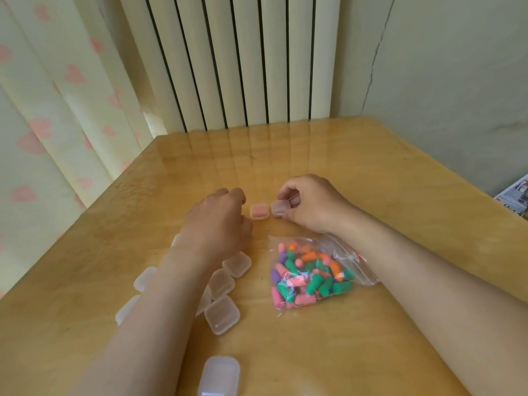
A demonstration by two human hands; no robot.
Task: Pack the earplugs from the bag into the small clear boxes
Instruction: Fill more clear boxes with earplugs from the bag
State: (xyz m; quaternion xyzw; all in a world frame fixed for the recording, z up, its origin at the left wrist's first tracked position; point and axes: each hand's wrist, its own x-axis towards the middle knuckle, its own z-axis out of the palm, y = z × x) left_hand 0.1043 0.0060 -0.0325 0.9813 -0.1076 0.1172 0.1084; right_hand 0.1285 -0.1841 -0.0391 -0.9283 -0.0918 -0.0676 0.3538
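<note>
- A clear box (220, 375) lies nearest the lens at the near edge of the desk (371, 172), apart from the others; it looks like spare stock.
- More empty boxes (221, 314) cluster under the left forearm, likely kept within that side's reach.
- The bag (341, 254) of coloured earplugs (314, 287) lies flat just beside the right forearm, its mouth toward the arm. It is well filled, so most of the packing appears to remain.
- Beyond it, a pink-filled box (259, 212) stands on the desk between the two hands.
- The left hand (218, 217) is just beside that box, fingers curled under. Whether they hold anything cannot be told.
- The right hand (310, 205) pinches a second box (278, 207) between thumb and fingertips, probably steadying it for filling or closing. It may be the pink-filled box's lid — the view does not settle it.
</note>
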